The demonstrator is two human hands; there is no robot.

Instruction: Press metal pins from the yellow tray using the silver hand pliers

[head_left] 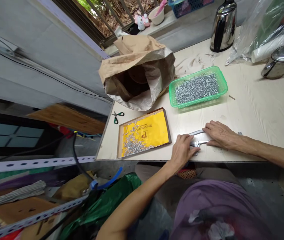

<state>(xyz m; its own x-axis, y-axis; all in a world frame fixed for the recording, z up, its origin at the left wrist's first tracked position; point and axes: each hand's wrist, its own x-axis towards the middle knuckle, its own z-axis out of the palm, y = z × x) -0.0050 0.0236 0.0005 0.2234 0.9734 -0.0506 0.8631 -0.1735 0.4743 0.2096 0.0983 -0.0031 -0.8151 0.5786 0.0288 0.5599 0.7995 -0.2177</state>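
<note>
Near the table's front edge, both hands are on a grey metal tool-like part (pixel 199 142) with two long arms; its exact kind is unclear. My left hand (pixel 181 150) grips its left end, thumb bent underneath and fingers curled over the top. The right end is under my right hand (pixel 218 135), whose fingers close over both arms of the part. To the left lies a shallow tray (pixel 169 130) lined with a yellow sheet, with small silver metal pins heaped at its left side. Farther back, a green plastic basket (pixel 199 102) holds many similar metal pieces.
An open brown paper sack (pixel 136 60) stands behind the tray. Green-handled scissors (pixel 118 117) lie at the table's left. At the back right are a steel kettle (pixel 223 28), a lidded metal cup (pixel 279 63) and clear plastic bags (pixel 264 36).
</note>
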